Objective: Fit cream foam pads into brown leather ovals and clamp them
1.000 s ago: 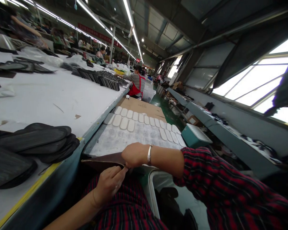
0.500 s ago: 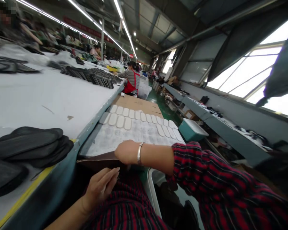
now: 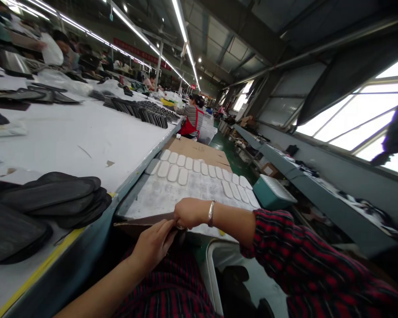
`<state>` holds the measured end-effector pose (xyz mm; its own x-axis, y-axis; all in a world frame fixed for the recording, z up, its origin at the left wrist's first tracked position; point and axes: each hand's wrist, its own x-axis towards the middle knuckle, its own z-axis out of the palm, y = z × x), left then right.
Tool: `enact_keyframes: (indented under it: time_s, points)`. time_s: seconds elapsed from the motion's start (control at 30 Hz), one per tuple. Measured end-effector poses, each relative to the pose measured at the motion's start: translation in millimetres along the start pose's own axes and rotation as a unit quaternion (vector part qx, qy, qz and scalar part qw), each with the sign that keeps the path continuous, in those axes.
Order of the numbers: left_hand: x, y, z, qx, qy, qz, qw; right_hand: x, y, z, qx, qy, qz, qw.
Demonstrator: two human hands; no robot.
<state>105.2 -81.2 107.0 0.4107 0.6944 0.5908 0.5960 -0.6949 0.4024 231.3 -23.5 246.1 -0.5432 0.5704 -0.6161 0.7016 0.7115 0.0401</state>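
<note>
My right hand (image 3: 190,213), with a silver bracelet at its wrist, is closed at the near edge of a white-covered board (image 3: 159,187). Its fingertips meet those of my left hand (image 3: 153,242), whose fingers are pressed together. What they pinch between them, if anything, is hidden. A dark brown flap (image 3: 135,224) runs along the board's near edge beside both hands. Rows of white rounded oblong pads (image 3: 173,173) lie on the far part of the board. Dark, sole-shaped pieces (image 3: 53,196) are heaped on the table to my left.
A long white table (image 3: 69,137) with a yellow-taped edge runs along my left. By my lap stands a pale bin (image 3: 214,274) holding dark pieces. A teal box (image 3: 273,192) is on the right. Ahead, a co-worker in a red apron (image 3: 190,123) sits beyond brown cardboard (image 3: 199,148).
My left hand has moved up to meet my right hand at the board's near edge; before, they were apart. The whole view has shifted slightly, so things appear further right.
</note>
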Motion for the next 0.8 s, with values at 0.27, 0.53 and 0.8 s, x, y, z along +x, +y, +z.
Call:
enact_keyframes:
  time_s: [0.27,0.53,0.8]
  points:
    - [4,13,-3.1,0.082,-0.094,-0.001,0.992,7,0,18,-0.017,0.132,0.071,0.989]
    - [-19,15,-3.7,0.079,-0.015,0.081,0.993,1,1,16,0.158,0.032,0.147,0.976]
    - [-14,13,-14.0,0.025,-0.187,-0.101,0.977,6,-5,18,0.107,0.097,0.142,0.979]
